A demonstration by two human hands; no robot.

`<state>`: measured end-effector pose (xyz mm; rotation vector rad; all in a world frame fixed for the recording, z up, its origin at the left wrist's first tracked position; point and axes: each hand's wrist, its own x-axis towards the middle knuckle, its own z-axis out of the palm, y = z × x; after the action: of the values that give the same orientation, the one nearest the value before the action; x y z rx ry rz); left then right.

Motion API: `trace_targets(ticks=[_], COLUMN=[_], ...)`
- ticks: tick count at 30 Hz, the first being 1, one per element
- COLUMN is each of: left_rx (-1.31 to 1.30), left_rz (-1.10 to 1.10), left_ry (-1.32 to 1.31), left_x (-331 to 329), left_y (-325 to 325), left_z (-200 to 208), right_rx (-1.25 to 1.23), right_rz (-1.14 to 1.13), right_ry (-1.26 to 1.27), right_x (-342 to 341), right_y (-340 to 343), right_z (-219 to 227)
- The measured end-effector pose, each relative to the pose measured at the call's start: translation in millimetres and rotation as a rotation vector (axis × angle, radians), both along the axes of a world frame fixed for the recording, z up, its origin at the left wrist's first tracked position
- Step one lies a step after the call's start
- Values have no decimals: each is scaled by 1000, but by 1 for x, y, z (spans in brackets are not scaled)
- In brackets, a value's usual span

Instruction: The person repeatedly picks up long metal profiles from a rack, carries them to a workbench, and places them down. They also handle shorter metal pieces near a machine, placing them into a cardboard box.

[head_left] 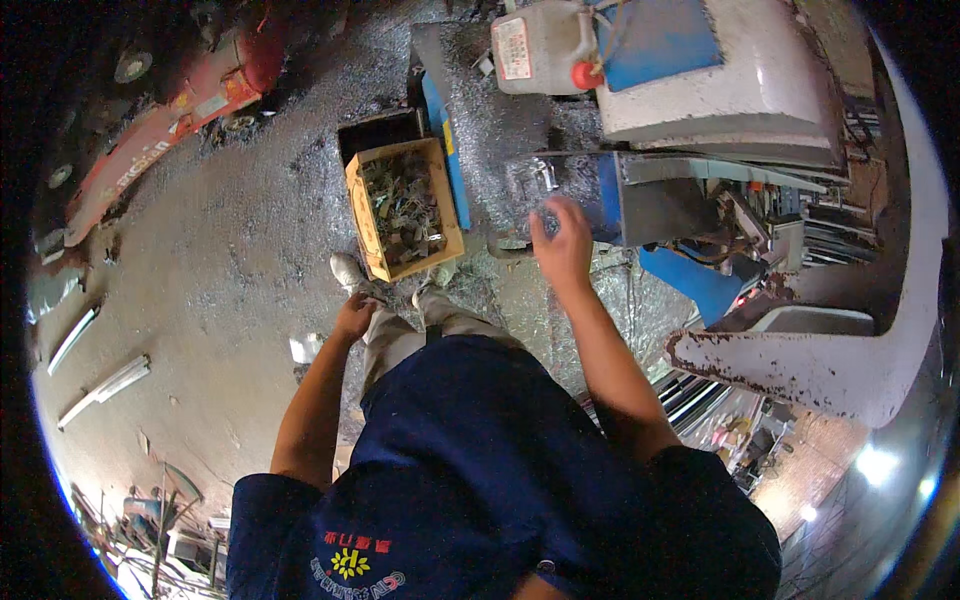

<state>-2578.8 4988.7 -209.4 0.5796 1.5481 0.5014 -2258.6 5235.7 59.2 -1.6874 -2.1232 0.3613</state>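
Observation:
My right hand [563, 243] reaches forward at the right, thumb and fingers apart, with nothing seen in it. Just beyond its fingertips small shiny metal pieces [545, 174] lie on a dark, wet-looking ledge of the machine. A dark metal block with a blue side [660, 205] juts out to the right of this hand. My left hand [356, 315] hangs low beside my left thigh; its fingers are too dim and small to read. In front of my feet stands a yellowish box [362, 218], filled with dark metal scraps [405, 208].
A white jug with a red cap [545, 50] stands by a large white machine housing [730, 110]. A blue panel [447, 150] rises beside the box. Red wheeled equipment [165, 135] is at far left. Pale metal strips [105, 390] lie on the floor; a rusty-edged white frame [790, 365] curves at right.

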Motion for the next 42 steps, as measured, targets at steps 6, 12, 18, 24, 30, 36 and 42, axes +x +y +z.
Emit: trace_targets(ticks=[6,12,18,24,30,36,42], left_rx=[77,70,56,-13,26,41,7], left_rz=[20,122,22,106,68,117,41], left_ry=[204,267,309,235,290,289,348], left_x=[-43,-84,-98,-109,-131,-143,-145], left_y=[7,-14,-33,-49,-48,-39,-32], left_z=[32,29,52,33,19,24,46], right_rx=[-127,-112,-29,113,109,94,49], right_rz=[-334,-374,-306,-292,-275,-256,-304], right_ry=[-316,-380,-305,-186,-162,-52,-205], right_x=[-8,-28,-13,3,3,11,3], right_y=[60,51,57,63,59,56,50], right_z=[-18,-41,-50,-65,-68,-63,-57])
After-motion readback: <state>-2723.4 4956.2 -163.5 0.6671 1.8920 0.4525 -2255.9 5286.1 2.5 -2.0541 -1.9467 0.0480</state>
